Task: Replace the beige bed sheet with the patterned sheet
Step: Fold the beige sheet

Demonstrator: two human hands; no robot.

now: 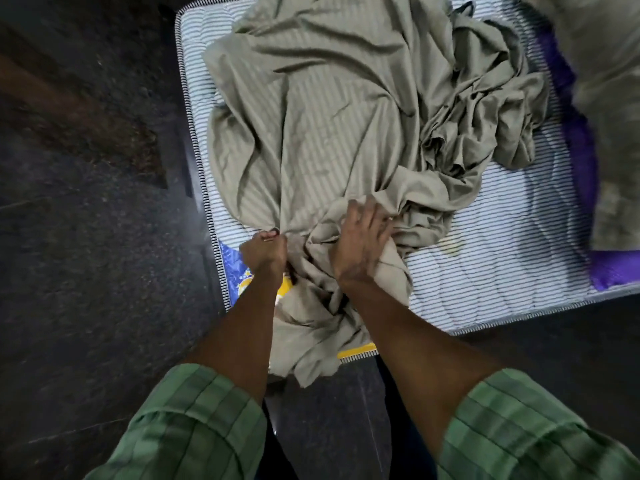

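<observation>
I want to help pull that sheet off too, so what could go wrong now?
The left hand grips only a small bunch of the beige sheet, so it might slip free. Loose cloth hangs off the mattress edge toward the floor; feet could trip on it.

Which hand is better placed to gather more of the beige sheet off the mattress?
Probably the right hand: it lies spread on the bunched beige sheet, nearest the loose pile. The left hand already grips a fold near the mattress corner.
</observation>
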